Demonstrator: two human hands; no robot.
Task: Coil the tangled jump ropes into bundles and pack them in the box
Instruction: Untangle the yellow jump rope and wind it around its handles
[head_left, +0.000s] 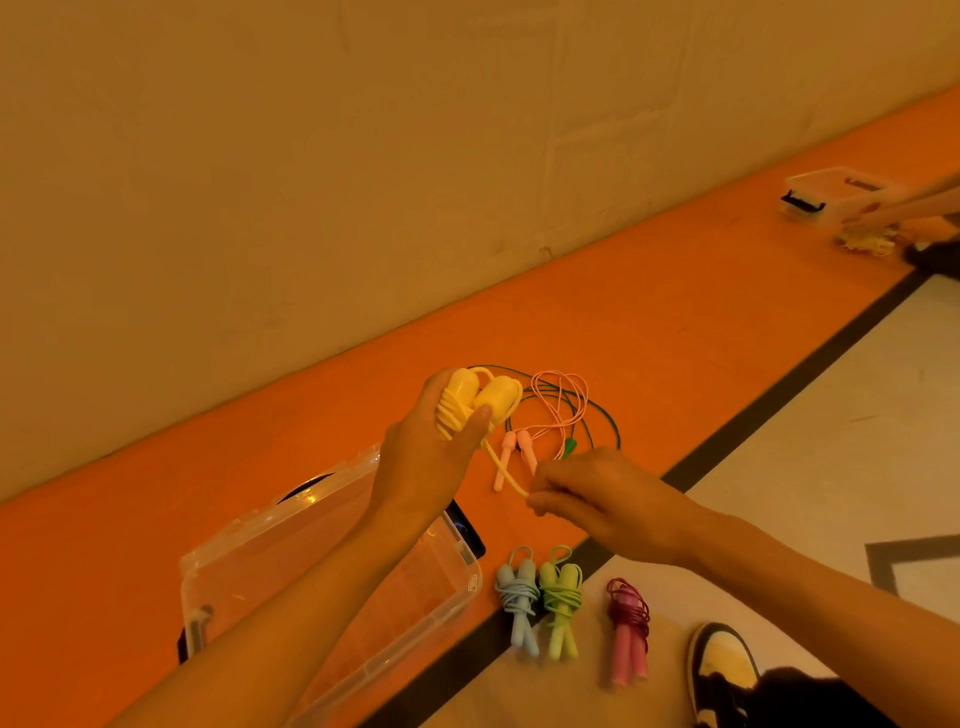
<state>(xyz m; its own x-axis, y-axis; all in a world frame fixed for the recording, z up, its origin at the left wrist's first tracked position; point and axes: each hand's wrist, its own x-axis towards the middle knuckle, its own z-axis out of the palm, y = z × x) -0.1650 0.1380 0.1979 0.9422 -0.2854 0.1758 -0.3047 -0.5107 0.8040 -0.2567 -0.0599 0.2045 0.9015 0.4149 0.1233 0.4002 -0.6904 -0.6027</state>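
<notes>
The clear box (270, 512) stands open on the orange floor (675, 312) at 7 o'clock in the view. Just to its right, the left hand (436, 441) is raised, its fingers curled round the yellow jump rope (483, 397). It grips both handles with several turns of cord wound on them. A length of yellow cord runs down toward 5 o'clock to the right hand (587, 493), which pinches it between thumb and fingertips. Behind the hands, at 12 o'clock from the right hand, the pink rope (561, 400) and the dark green rope (570, 446) lie loose and intertwined on the floor. At 6 o'clock from the right hand, three coiled bundles lie side by side outside the box: blue bundle (517, 597), light-green bundle (561, 597), magenta bundle (628, 623). A shoe (722, 665) shows at 5 o'clock.
</notes>
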